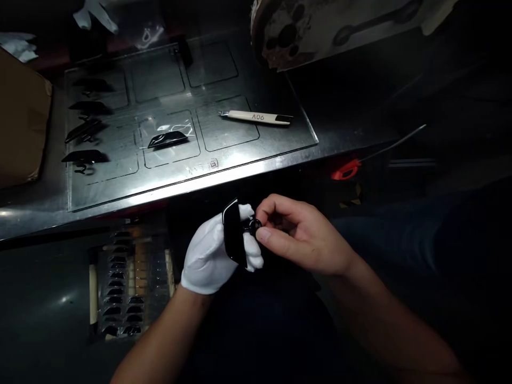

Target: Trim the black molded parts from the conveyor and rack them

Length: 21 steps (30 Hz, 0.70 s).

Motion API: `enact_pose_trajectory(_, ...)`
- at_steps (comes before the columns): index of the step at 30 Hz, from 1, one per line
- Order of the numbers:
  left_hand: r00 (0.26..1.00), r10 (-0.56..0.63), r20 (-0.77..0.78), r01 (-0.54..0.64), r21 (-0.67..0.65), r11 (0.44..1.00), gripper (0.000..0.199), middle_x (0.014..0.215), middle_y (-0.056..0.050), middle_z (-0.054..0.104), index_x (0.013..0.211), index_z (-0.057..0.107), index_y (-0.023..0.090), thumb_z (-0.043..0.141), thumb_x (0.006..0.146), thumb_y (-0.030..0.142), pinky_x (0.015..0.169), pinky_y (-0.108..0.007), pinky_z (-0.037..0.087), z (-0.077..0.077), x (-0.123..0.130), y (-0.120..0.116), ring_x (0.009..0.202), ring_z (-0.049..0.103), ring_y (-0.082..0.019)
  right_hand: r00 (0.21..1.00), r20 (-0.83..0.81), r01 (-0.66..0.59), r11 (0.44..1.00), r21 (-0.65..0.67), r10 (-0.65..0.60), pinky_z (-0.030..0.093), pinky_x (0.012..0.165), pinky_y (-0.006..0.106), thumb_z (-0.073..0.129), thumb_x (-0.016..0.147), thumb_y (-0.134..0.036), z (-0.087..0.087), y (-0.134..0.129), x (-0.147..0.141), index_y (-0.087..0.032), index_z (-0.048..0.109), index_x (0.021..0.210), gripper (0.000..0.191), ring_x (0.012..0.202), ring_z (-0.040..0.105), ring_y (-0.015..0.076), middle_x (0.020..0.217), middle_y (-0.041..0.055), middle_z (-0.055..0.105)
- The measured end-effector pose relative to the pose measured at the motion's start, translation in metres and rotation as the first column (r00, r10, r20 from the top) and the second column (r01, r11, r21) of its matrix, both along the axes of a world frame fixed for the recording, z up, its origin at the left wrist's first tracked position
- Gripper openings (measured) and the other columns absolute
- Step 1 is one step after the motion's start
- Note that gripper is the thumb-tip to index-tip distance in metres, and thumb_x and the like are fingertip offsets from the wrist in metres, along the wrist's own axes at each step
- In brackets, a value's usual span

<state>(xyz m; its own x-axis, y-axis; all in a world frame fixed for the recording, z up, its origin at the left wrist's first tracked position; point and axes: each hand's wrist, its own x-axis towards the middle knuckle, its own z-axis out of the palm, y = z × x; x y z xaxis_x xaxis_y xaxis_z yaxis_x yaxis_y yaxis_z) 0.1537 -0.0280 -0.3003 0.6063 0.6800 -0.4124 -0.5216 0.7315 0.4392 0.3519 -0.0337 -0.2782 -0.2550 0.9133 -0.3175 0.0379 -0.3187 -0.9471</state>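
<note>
My left hand, in a white glove, is wrapped round a glossy black part below the table's front edge. From the right, my bare right hand pinches the small round black end of this part between thumb and forefinger. On the table, a similar black piece lies on clear film within a marked outline. Beyond it rests a cream pen-like tool marked A06. Several more black pieces stand in a column at the table's left.
A metal table bears a clear sheet with drawn outlines. A cardboard box stands at the left, and a large worn machine part overhangs the back. Below left is a tray of black pieces; an orange-handled tool is at right.
</note>
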Motion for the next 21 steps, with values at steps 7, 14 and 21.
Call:
enact_pose_trajectory(7, 0.997, 0.039, -0.065, -0.041, -0.023, 0.999, 0.047, 0.08, -0.006, 0.072, 0.134, 0.064, 0.021, 0.051, 0.097, 0.048, 0.059, -0.024, 0.059, -0.007, -0.007, -0.005, 0.068, 0.071, -0.017, 0.977, -0.209, 0.033, 0.998, -0.058, -0.044, 0.05, 0.057, 0.015, 0.065, 0.099, -0.026, -0.005, 0.0, -0.01, -0.012, 0.068, 0.105, 0.016, 0.065, 0.061, 0.0059, 0.083, 0.0026, 0.067)
enact_pose_trajectory(14, 0.999, 0.026, -0.019, -0.027, -0.066, 0.997, 0.057, 0.095, -0.009, 0.076, 0.134, 0.063, 0.019, 0.06, 0.091, 0.057, 0.065, -0.024, 0.062, -0.01, -0.018, -0.01, 0.081, 0.076, -0.02, 0.996, 0.088, -0.039, 0.743, 0.668, -0.027, 0.058, 0.092, 0.027, 0.067, 0.093, -0.005, -0.011, 0.007, -0.005, -0.014, 0.071, 0.116, 0.025, 0.106, 0.067, 0.0153, 0.111, 0.0099, 0.068)
enact_pose_trajectory(21, 0.998, 0.038, 0.059, -0.038, 0.006, 0.999, 0.041, 0.097, -0.006, 0.078, 0.132, 0.066, 0.027, 0.057, 0.096, 0.044, 0.067, -0.024, 0.063, -0.007, -0.01, -0.016, 0.083, 0.076, -0.019, 0.991, 0.114, -0.123, 0.752, 0.648, 0.064, 0.058, 0.093, 0.026, 0.065, 0.093, -0.002, -0.019, 0.005, 0.0, -0.01, 0.069, 0.117, 0.026, 0.106, 0.066, 0.0144, 0.114, 0.0118, 0.068)
